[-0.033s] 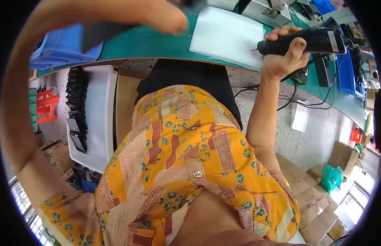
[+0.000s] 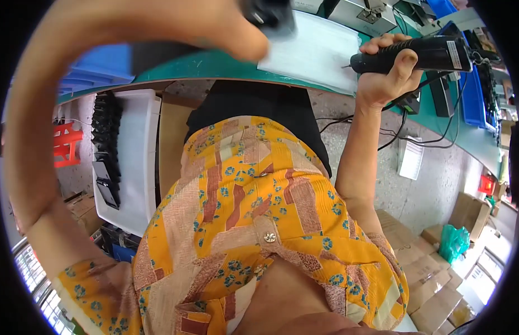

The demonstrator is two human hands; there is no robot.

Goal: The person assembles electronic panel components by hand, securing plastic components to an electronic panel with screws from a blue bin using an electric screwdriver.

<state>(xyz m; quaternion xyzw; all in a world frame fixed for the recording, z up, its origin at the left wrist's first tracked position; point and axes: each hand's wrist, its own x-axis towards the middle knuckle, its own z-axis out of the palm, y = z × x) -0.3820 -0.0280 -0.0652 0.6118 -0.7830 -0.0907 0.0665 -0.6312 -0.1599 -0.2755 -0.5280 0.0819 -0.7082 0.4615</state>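
Note:
In my right hand is a black electric screwdriver, fingers wrapped round its body, thumb along the near side. Its thin bit points left over a white foam-like sheet on the green table. My left hand is raised high and close, with its arm curving up the left side. It is blurred; its fingers are mostly hidden beyond the top edge. A dark, shiny-edged black object shows at its fingertips, and another dark flat part shows below the wrist. Whether these are one piece I cannot tell.
Blue bins stand at the table's left, another blue bin at the right. A metal box fixture sits at the back. A white tub holds a row of black devices. Cables hang right; cardboard boxes stand beyond.
My left hand has shifted slightly to the right with the black object, more of which now shows over the white sheet. My right hand and the screwdriver stay in place.

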